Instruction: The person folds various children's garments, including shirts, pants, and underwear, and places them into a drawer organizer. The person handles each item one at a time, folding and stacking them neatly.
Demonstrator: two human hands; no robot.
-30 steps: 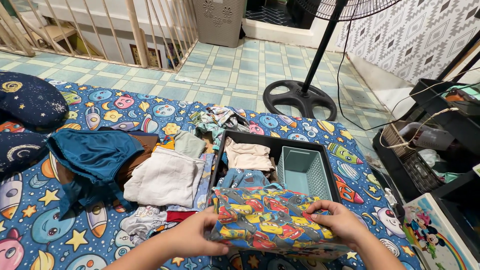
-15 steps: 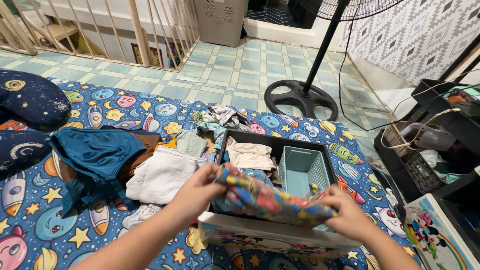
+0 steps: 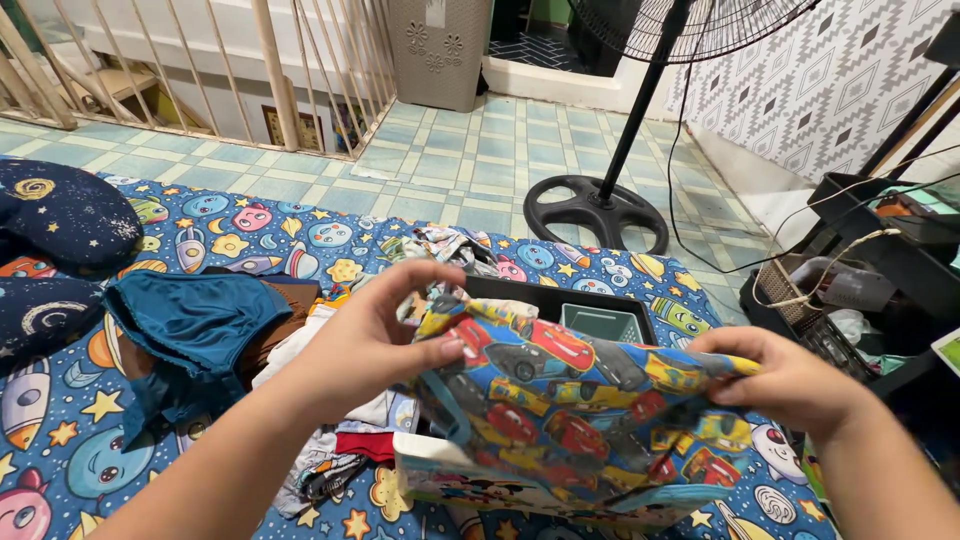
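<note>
Above the black storage box point(image 3: 560, 292), both hands hold a car-print cloth point(image 3: 560, 395) stretched between them. The left hand point(image 3: 375, 335) pinches its upper left edge with thumb and fingers closed on the fabric; the right hand point(image 3: 790, 380) grips the upper right edge the same way. The cloth sags in the middle and hangs in loose folds, so it looks light, thin and soft, with no stiffness of its own; it should be best held by edges or corners, as both hands do. Whether it is a garment or a pillowcase is hard to tell. It hides most of the box's inside: only the rim of a teal basket point(image 3: 600, 320) shows behind it. Left of the box, a teal garment point(image 3: 195, 315) lies on the space-print bedsheet point(image 3: 60, 440). Below the cloth, the box's printed front point(image 3: 450, 480) is partly covered.
</note>
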